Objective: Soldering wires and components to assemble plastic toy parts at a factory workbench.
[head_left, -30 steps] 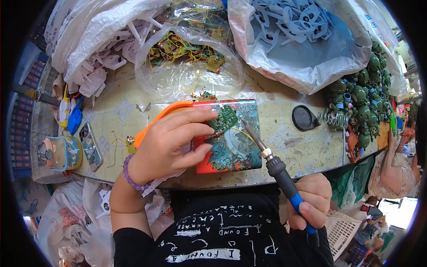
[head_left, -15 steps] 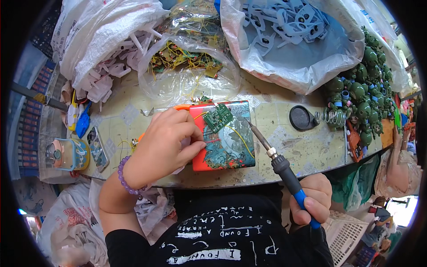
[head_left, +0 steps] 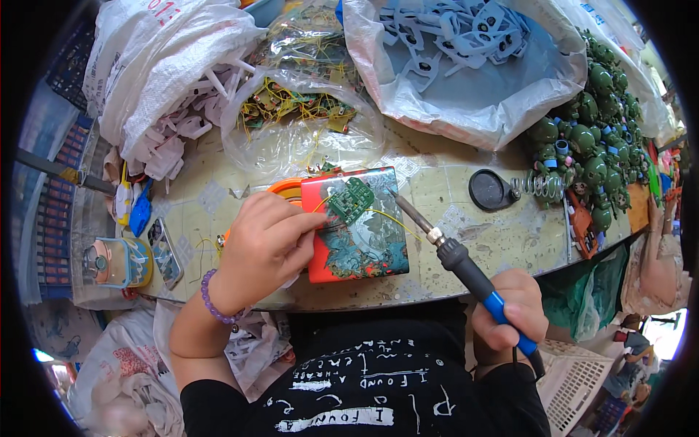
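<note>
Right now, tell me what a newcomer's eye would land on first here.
Probably the soldering iron in the right hand, its tip just right of the green board on the red box near the centre. Next, likely, the heap of green pieces on the right, and the open white sack of pale parts at the top.

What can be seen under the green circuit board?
The red-and-teal block shows around the green circuit board; the patch directly beneath is covered, so anything there cannot be seen.
</note>
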